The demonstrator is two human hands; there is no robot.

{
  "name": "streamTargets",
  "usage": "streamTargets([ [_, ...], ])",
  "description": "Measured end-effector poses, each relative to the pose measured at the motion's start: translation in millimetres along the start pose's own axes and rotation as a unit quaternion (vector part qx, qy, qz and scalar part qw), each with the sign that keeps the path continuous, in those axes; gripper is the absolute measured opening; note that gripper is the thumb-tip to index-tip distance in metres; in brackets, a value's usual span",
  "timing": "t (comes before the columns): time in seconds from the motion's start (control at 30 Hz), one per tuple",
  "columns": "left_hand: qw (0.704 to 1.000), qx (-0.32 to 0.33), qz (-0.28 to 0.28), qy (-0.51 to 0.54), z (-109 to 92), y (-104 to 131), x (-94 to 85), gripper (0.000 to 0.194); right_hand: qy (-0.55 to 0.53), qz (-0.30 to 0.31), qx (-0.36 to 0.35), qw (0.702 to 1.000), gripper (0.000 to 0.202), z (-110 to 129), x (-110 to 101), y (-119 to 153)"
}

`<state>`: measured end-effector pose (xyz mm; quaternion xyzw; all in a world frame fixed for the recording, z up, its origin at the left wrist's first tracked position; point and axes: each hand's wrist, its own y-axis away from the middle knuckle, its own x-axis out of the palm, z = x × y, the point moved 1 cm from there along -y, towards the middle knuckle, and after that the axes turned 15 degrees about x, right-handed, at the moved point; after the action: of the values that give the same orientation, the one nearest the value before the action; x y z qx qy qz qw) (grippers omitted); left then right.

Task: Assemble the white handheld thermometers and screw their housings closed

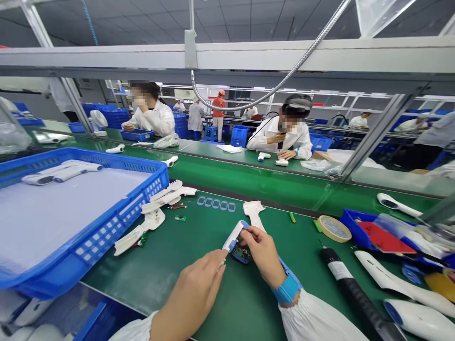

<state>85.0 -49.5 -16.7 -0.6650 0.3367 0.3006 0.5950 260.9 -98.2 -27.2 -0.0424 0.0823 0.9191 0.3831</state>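
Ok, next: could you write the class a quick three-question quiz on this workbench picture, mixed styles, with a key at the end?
1. How many pale blue rings lie in a row on the green table?
2. True or false: the tape roll lies to the right of the held white-and-blue part.
3. Which wrist wears the blue wristband?
A) left hand
B) right hand

Key: 1. five; 2. true; 3. B

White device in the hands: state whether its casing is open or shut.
Open: green circuitry shows exposed beside the white casing.
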Motion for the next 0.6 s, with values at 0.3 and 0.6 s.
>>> streamTargets([
  [0.3, 0.972, 0.126, 0.005, -0.198, -15.9, -3.4, 5.7, 0.042, -0.071, -0.017, 0.020, 0.997, 0.023, -2.0, 0.6, 2.8],
  [0.6, 0.979, 0.108, 0.027, -0.172, -14.8, 0.1, 14.1, 0.041, -0.070, -0.033, 0.034, 0.996, 0.015, -8.8, -3.1, -6.1],
])
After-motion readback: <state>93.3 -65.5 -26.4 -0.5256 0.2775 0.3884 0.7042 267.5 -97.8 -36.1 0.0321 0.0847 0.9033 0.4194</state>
